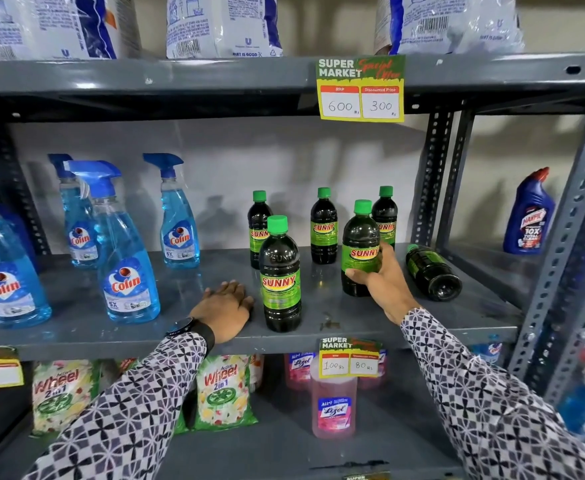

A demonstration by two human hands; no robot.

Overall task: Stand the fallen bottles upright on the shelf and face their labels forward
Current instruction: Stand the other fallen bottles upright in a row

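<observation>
Several dark Sunny bottles with green caps stand on the grey middle shelf (180, 337). My right hand (383, 282) grips one upright Sunny bottle (360, 244) low on its body, label facing forward. Another upright Sunny bottle (280, 275) stands near the front edge, label forward. My left hand (225, 308) lies flat on the shelf just left of it, holding nothing. Three more upright bottles (324, 226) stand behind. One fallen Sunny bottle (431, 271) lies on its side at the right, base toward me, cap toward the back.
Blue Colin spray bottles (126, 265) fill the shelf's left half. A slotted upright post (433, 174) bounds the right side, with a Harpic bottle (528, 216) beyond. Detergent bags sit above; Wheel packs (223, 389) and pink Lizol bottles (332, 403) sit below. Price tags (360, 88) hang on shelf edges.
</observation>
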